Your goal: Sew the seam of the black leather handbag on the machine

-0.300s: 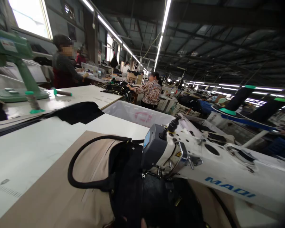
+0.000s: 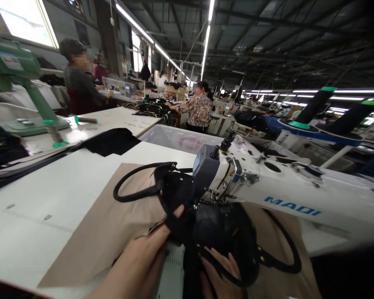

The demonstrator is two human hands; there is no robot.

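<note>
Fingers [image 2: 177, 211] of the left hand [image 2: 143, 257] pinch the black bag [image 2: 218, 232] under the sewing machine [image 2: 268, 187] at the tabletop's near edge. The right hand [image 2: 221, 270] lies open, flat against the bag. Needle injury looks possible, and the loose handle [image 2: 137, 187] could snag.

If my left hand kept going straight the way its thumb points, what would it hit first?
Probably the head of the sewing machine. The left hand already grips the black bag, thumb aimed up and right toward the machine, with only bag material between. Depth is hard to judge.

Green machine [image 2: 15, 79] on far table [image 2: 118, 118], two co-workers beyond.
</note>
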